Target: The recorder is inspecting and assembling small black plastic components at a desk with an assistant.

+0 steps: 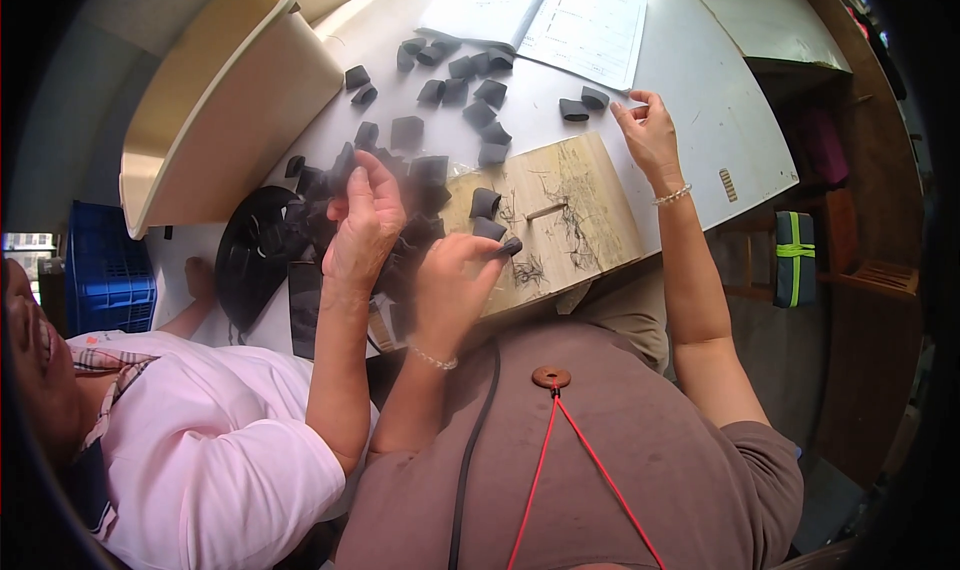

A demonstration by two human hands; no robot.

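Note:
My left hand point(455, 282), a beaded bracelet at its wrist, pinches a small black folded piece point(511, 248) over the near left edge of a wooden board point(605, 195). Two more black pieces lie on the board beside it, one of them a curled piece point(485, 204). A short peg point(546, 211) stands on the board among dark scattered threads. Farther right, my right hand point(648, 138) has its fingers apart and nothing visible in them. It is next to a pair of black pieces, one a dark block point(574, 110), and near the corner of an open notebook point(585, 30).
At my left, a co-worker's hand point(368, 210) holds up a dark piece over a black heap point(430, 175). Several black pieces point(490, 94) lie across the white table point(690, 100). A cream bin point(230, 120) stands far left, above a blue basket point(110, 280).

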